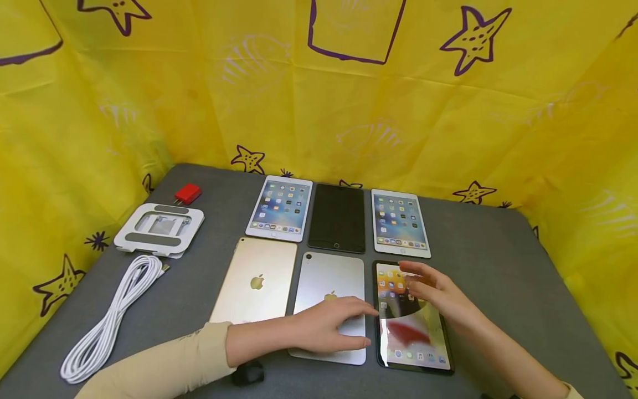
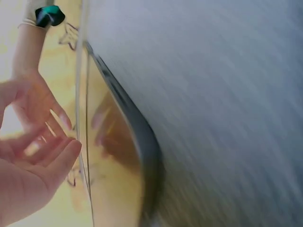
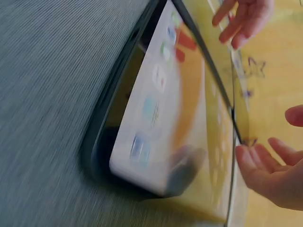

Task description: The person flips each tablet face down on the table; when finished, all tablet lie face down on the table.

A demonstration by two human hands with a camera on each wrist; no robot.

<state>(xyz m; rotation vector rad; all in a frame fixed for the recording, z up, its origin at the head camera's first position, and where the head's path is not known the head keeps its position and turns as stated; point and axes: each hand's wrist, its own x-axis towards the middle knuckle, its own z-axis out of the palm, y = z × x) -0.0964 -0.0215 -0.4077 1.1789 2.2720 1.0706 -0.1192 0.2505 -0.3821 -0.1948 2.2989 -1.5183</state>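
Over the silver tablet point(image 1: 349, 271), which lies back side up, my left hand point(image 1: 331, 324) reaches right, its fingers relaxed and spread and nothing in its grip. Its fingertips come close to the left edge of a black-framed tablet point(image 1: 408, 338) with a lit screen of app icons. My right hand point(image 1: 438, 291) hovers above the upper right part of that lit screen, fingers loosely bent and holding nothing. In the right wrist view the fingertips of the right hand point(image 3: 274, 175) overlap the far edge of the tablet point(image 3: 156, 118).
A gold tablet point(image 1: 259, 277) lies face down to the left. Behind stand in a row a white tablet point(image 1: 280, 208), a dark-screened tablet point(image 1: 337, 217) and another white tablet point(image 1: 400, 223). At left are a white folding stand point(image 1: 155, 242), a red plug adapter point(image 1: 188, 193) and a coiled white cable point(image 1: 112, 321).
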